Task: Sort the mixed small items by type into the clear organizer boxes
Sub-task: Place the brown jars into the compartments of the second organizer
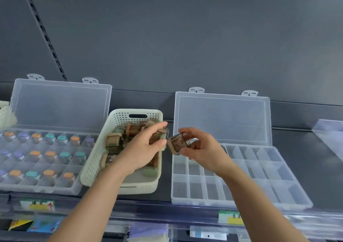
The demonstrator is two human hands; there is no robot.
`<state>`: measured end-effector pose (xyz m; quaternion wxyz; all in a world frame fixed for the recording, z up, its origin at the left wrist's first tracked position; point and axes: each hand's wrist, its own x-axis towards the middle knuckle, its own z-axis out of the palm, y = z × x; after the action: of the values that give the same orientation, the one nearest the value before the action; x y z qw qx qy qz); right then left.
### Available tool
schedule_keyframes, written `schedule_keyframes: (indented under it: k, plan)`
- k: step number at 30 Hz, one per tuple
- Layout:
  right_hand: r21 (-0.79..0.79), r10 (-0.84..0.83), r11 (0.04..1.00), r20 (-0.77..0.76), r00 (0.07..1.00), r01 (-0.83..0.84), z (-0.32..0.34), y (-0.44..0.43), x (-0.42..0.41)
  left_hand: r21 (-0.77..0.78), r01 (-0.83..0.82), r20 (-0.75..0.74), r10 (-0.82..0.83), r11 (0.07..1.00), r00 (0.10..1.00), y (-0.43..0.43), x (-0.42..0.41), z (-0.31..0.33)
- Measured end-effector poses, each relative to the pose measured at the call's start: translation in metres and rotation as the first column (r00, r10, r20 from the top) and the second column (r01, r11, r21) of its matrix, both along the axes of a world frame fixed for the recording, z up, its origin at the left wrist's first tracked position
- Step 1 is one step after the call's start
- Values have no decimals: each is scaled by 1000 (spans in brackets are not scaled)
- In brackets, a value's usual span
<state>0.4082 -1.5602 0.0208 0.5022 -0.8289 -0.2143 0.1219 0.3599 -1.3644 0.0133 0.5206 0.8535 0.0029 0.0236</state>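
Centre frame: the left hand (144, 150) grips a small clear jar (161, 134) over a cream basket (92, 161) of mixed items; the right hand (204, 148) pinches a second jar (177, 143) just above the right-hand clear organizer box (263, 188), at its upper-left compartments

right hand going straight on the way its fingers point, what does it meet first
Probably the left hand and the small clear jar in its grip, over the cream basket; depth is unclear.

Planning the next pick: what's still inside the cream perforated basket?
Several small clear boxes with brown contents lie piled in the basket, plus a pale green piece near its front. The left hand covers the middle; what lies under it cannot be seen.
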Motion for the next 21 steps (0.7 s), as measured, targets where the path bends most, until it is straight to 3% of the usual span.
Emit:
schedule_keyframes:
  k: [5,9,16,21]
  plan:
    - [-28,-146,988,84,986,149,3,-60,9,26,30,55,-31,999,998,-63,16,11]
    - [-150,-220,954,230,948,258,-1,-114,21,117,28,27,-31,993,999,-125,28,16]
    - [-348,-172,880,402,900,323,-9,-179,41,320,-9,111,-28,947,993,-202,58,0]
    - [-444,-115,837,428,897,319,-15,-190,56,499,-46,122,-18,866,992,-221,70,-6]
